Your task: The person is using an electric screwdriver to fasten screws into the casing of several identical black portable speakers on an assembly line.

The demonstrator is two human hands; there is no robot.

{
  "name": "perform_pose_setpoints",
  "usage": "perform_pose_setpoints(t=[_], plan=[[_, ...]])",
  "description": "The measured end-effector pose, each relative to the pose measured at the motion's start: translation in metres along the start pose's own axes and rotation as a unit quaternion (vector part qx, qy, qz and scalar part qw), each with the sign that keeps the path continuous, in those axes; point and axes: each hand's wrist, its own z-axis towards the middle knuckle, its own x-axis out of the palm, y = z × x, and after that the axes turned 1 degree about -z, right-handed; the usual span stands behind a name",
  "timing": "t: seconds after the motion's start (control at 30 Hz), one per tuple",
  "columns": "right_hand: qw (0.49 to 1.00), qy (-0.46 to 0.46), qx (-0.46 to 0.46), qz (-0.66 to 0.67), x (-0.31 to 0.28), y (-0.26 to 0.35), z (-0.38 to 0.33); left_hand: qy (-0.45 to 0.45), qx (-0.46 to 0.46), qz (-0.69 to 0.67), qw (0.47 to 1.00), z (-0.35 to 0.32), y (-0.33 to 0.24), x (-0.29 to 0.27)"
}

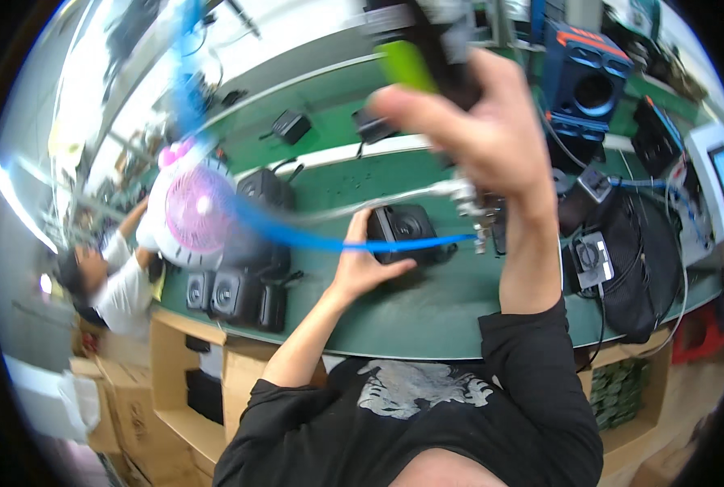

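My left hand (360, 264) rests against the left side of a small black speaker (404, 226) on the green bench, fingers along its edge and thumb across the near side. Raised above the bench, my right hand (492, 122) grips a black handheld tool with a lime-green part (408, 65); blur and the frame's top edge hide its exact kind. Its thumb sticks out to the left. Below that hand hang metal fittings (480, 219), at the end of a blue hose (321, 242) that crosses in front of the speaker.
Several black speakers (236, 296) stand at the left, beside a pink and white fan (193, 207). A person (106, 276) sits beyond. On the right are a large blue-black speaker (587, 77), a black bag (634, 243) and a white device with a screen (721, 174). Cardboard boxes (187, 390) stand below.
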Motion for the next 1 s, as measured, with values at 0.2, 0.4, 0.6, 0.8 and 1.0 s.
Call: perform_pose_setpoints(t=[0.2,0.4,0.6,0.8,1.0], plan=[[0.996,-0.044,0.013,0.077,0.02,-0.01,0.005,0.039,-0.053,-0.077,0.995,-0.068,-0.001,-0.01],[0.976,0.06,0.011,0.209,0.031,-0.009,0.031,0.06,-0.042,0.015,0.997,-0.081,0.004,-0.034],[0.917,0.282,-0.023,0.281,0.027,-0.002,0.059,0.003,0.058,0.162,0.985,-0.069,-0.006,-0.034],[0.898,0.312,-0.007,0.31,0.039,0.001,0.052,0.087,0.054,0.221,0.97,-0.051,-0.018,-0.017],[0.837,0.384,-0.022,0.39,0.067,-0.015,0.054,0.095,0.053,0.236,0.966,-0.05,-0.015,-0.015]])
